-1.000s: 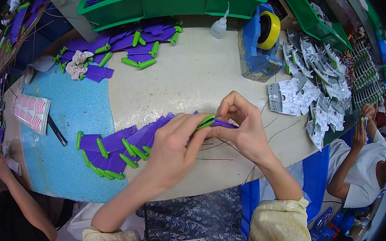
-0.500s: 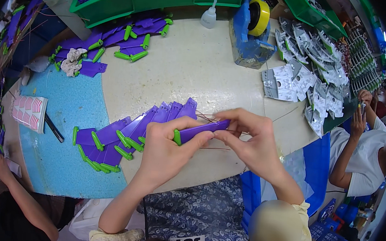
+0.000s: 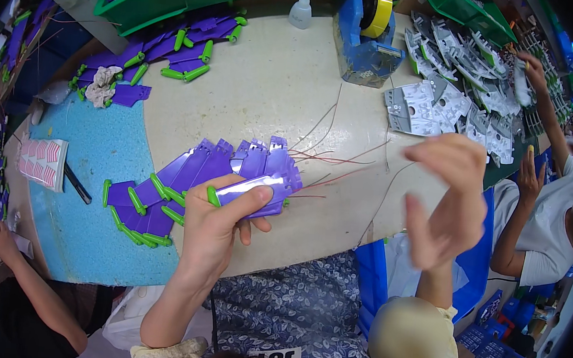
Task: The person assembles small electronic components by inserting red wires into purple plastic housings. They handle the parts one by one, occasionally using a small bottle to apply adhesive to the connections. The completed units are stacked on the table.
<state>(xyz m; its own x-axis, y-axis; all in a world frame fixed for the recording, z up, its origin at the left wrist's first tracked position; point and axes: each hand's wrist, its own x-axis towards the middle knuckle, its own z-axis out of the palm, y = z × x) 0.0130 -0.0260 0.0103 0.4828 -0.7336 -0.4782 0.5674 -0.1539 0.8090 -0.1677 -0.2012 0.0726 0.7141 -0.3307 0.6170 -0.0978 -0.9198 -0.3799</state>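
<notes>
So the left hand (image 3: 209,234) is pinching a purple piece (image 3: 278,191) under its thumb, and it pokes out toward 1 or 2 o'clock from the palm (green end tucked nearest the hand). Spread row of more purple pieces (image 3: 188,166) around 10 o'clock. Right hand (image 3: 460,203) is off near 3, kinda blurry, thumb and fingers spread apart, heap of grey parts (image 3: 417,109) near its 11.
</notes>
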